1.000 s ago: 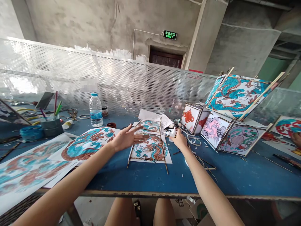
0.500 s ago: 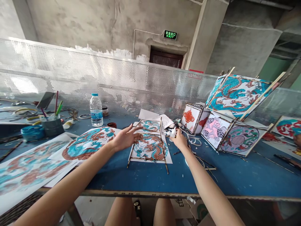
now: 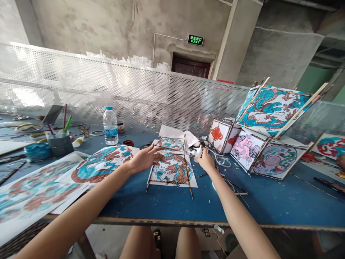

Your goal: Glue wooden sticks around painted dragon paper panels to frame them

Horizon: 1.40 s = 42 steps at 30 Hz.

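Observation:
My right hand (image 3: pixel 206 160) is closed around a small white hot glue gun (image 3: pixel 197 152), its nozzle pointing left. The nozzle is near the right side of a dragon picture (image 3: pixel 172 169) in blue and brown, which lies flat with thin dark sticks along its edges. Over the picture's upper left corner, my left hand (image 3: pixel 144 160) is open with fingers spread; whether the fingertips touch it I cannot tell. Just behind lies a smaller framed dragon picture (image 3: pixel 172 144).
Painted dragon sheets (image 3: pixel 104 163) cover the left side. A water bottle (image 3: pixel 110 126) and a brush cup (image 3: pixel 59 143) stand behind them. To the right are paper lanterns (image 3: pixel 246 148), a large dragon lantern (image 3: pixel 275 108) and loose sticks (image 3: pixel 237 187). A perforated metal screen (image 3: pixel 151 97) closes the back.
My left hand's fingers have lowered and reach slightly further right over the picture. My right hand stays in place with the glue gun. More of a pale panel shows at the far left edge.

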Motion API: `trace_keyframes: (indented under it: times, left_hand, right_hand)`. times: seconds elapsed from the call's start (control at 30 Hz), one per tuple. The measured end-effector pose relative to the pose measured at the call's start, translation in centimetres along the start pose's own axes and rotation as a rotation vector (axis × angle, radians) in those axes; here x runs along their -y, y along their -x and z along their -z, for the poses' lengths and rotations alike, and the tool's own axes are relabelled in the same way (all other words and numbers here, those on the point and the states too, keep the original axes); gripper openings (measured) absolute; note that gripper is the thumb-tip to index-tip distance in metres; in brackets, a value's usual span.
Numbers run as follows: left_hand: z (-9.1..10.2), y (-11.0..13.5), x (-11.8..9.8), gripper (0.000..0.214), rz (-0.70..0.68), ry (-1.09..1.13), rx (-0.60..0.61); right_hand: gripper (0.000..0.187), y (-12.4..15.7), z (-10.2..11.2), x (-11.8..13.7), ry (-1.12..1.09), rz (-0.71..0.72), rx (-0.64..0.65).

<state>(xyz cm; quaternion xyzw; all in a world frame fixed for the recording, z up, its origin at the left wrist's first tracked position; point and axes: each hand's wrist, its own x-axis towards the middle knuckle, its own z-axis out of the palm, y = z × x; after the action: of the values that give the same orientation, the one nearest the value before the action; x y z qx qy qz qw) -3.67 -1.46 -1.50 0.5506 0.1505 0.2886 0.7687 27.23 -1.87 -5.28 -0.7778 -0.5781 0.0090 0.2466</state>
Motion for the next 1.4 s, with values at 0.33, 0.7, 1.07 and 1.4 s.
trace_keyframes:
  times: [0.33, 0.7, 1.07, 1.4]
  left_hand:
    - [-0.3, -0.1, -0.1, 0.052, -0.055, 0.039, 0.048]
    - [-0.8, 0.1, -0.4, 0.062, 0.001, 0.057, 0.166]
    - [2.7, -0.5, 2.3, 0.057, -0.114, -1.071, -0.762]
    - [3.7, -1.2, 2.7, 0.070, 0.047, -0.958, -0.643]
  right_hand:
    - [0.048, -0.1, -0.2, 0.0, -0.001, 0.010, -0.006]
    - [0.050, 0.0, 0.0, 0.1, 0.004, 0.009, 0.016]
    - [0.053, 1.3, 3.3, -0.2, 0.171, -0.121, 0.087]
    - [0.014, 2.1, 1.1, 1.1, 0.043, 0.192, 0.317]
